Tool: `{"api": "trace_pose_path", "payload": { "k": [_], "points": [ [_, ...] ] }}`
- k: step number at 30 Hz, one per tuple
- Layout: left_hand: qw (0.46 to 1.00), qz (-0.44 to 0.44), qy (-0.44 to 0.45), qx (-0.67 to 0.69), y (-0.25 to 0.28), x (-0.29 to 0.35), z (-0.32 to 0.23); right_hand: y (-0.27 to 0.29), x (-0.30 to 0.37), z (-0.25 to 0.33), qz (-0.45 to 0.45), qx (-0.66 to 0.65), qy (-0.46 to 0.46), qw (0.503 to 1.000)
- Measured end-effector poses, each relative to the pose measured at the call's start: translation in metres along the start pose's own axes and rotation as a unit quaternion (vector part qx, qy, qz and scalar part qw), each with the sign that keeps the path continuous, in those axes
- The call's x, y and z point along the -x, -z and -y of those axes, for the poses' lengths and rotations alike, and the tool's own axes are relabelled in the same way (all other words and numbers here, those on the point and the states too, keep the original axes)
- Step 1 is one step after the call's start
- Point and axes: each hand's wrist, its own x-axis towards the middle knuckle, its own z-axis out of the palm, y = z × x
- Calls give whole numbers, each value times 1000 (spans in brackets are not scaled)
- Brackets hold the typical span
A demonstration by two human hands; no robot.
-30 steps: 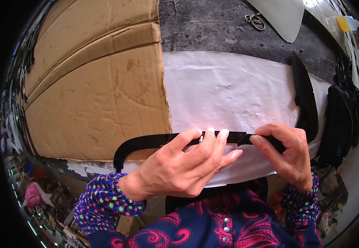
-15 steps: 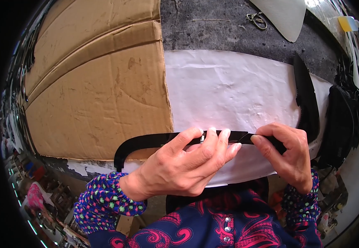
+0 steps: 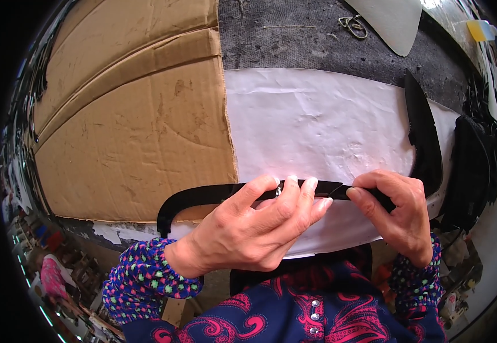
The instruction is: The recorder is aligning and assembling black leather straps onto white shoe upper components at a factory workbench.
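A narrow black strip (image 3: 202, 194) with a curved left end lies across the cardboard's edge and the white sheet, close to my body. My left hand (image 3: 254, 226) is closed round its middle, fingertips along the far edge, a ring on one finger. With thumb and forefinger, my right hand (image 3: 394, 208) pinches the strip further right. A thin dark line crosses the strip between my hands; whether it is a thread, a slit or an overlapping edge, I cannot tell. My palms hide parts of the strip.
Brown cardboard (image 3: 128, 131) covers the table's left side. A white sheet (image 3: 311, 126) lies on dark fabric (image 3: 294, 40). At right are black pieces (image 3: 422, 131) and a black bundle (image 3: 468, 171). Farther off sit a cord loop (image 3: 354, 27), a pale panel (image 3: 394, 23) and a yellow-and-white bottle (image 3: 480, 30).
Both hands keep almost the same hold on the black strip. The whole view has shifted very slightly; nothing was let go or picked up.
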Motion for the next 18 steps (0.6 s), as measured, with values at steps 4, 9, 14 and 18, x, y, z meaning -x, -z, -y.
{"api": "trace_pose_path", "payload": {
  "k": [4, 9, 14, 18],
  "points": [
    [1000, 7, -10, -10, 1, 0, 1, 0, 1, -2, -4, -8, 10, 1000],
    [1000, 6, -8, -7, 1, 0, 1, 0, 1, -3, 0, -6, 7, 1000],
    [1000, 14, 0, -1, 3, 0, -1, 1, 2, -1, 2, 3, 1, 1000],
    [1000, 15, 1, -2, 3, 0, -1, 0, 2, -1, -2, 1, -1, 1000]
  ]
}}
